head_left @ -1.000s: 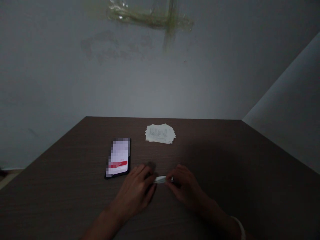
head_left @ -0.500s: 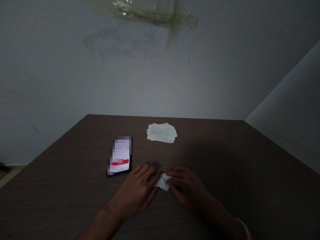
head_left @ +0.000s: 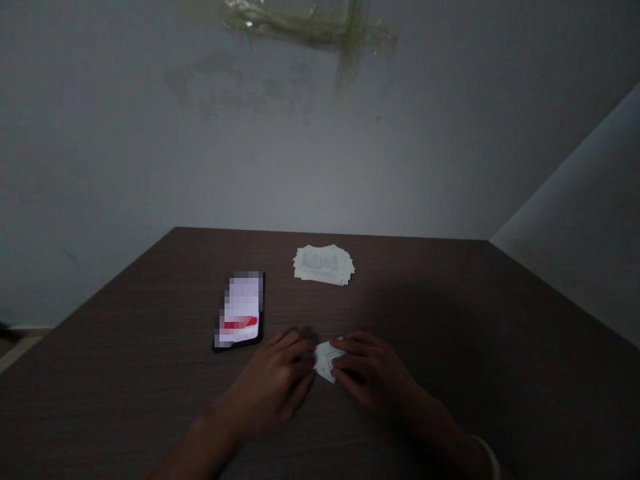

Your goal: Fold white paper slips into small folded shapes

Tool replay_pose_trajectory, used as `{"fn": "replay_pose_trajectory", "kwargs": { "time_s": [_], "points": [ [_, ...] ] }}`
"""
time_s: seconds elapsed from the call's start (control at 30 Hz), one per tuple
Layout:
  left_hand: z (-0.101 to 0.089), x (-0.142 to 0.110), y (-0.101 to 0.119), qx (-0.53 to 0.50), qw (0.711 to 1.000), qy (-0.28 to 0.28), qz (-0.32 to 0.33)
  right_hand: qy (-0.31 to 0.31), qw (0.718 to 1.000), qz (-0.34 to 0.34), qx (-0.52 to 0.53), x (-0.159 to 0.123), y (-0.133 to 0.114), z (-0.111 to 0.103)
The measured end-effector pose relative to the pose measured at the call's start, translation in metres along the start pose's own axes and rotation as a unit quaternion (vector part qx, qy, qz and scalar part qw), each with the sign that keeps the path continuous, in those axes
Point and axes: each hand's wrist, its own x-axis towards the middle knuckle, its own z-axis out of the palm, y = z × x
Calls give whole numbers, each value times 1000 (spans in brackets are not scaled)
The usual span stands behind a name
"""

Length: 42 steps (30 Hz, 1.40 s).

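Through the head camera I have both hands in the lower middle of the frame, bent over a small folded paper point(head_left: 324, 360) on the brown worktop point(head_left: 125, 320). The paper is pale, with faint dark marks and a corner pointing towards the bottom of the frame.

On my left, the left hand point(head_left: 281, 377) is curled, its fingertips at the paper's left edge; I can't tell whether they pinch it or only rest against it. The right hand point(head_left: 373, 370) grasps the other side, fingers laid over the paper's right part and thumb close beneath them in the picture. A pale band point(head_left: 487, 455) circles the right wrist, near the bottom edge of the frame.

Left of centre I see a phone point(head_left: 239, 310), lying screen up — lit, mostly pixelated, with a red strip low on the display. It is near the left hand but apart from it. Above the hands in the frame, towards the worktop's far edge, lies a loose stack of printed sheets point(head_left: 323, 265), their corners fanned unevenly. Behind it all I get the grey wall point(head_left: 320, 173) — with shiny, yellowish-green tape point(head_left: 310, 32) across its upper middle.
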Motion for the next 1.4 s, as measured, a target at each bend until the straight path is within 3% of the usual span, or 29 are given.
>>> {"fn": "replay_pose_trajectory", "kwargs": {
  "time_s": [0.4, 0.63, 0.93, 1.1, 1.4],
  "points": [
    [3, 0, -9, 11, 1000, 3, -12, -17, 999, 20, -20, 1, -3, -2],
    [4, 0, -5, -22, 999, 17, -16, 14, 999, 48, -12, 4, -4, -2],
    [18, -1, -8, -78, 989, 103, -75, 34, 998, 32, 51, 4, -3, -1],
    [18, 3, -2, -86, 990, 71, -81, 22, 997, 21, 77, 4, -2, 3],
    [17, 5, -1, -119, 986, 93, -76, 61, 994, 58, 67, 4, -1, 0]
  ]
}}
